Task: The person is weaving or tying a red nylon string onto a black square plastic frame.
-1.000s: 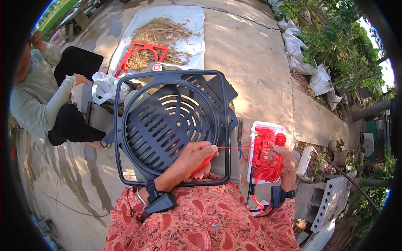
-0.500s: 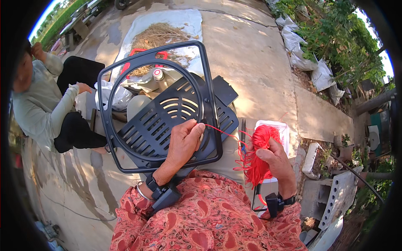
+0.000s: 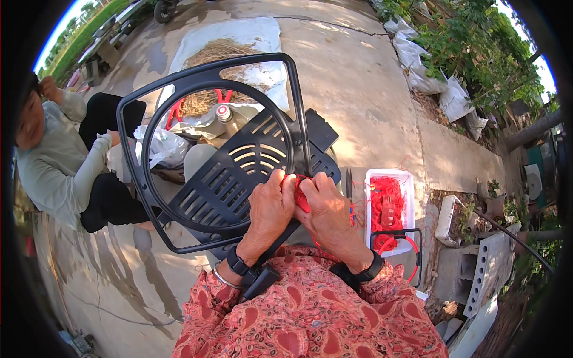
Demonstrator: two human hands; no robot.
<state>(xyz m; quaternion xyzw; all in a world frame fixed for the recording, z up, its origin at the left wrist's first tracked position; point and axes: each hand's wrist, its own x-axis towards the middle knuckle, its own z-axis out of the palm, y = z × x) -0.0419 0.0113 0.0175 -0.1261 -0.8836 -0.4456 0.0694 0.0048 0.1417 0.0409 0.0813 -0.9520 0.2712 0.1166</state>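
Black frame [image 3: 298,149] w/ round opening is tilted over slotted black panel [image 3: 233,158], just beyond person's lap. L hand [image 3: 267,206] is closed on frame's lower R side, fingertips up by the cord. R hand [image 3: 325,209] grips red cord [image 3: 302,201], partly hidden btwn both hands. White tray [image 3: 368,209] w/ red strands [image 3: 385,194] sits to R, near dark pointed tool [image 3: 349,182]

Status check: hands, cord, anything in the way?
Left hand and right hand together, pinching red cord at black frame's right side. Cord's path partly hidden by hands. Slotted board beneath frame, possible snag.
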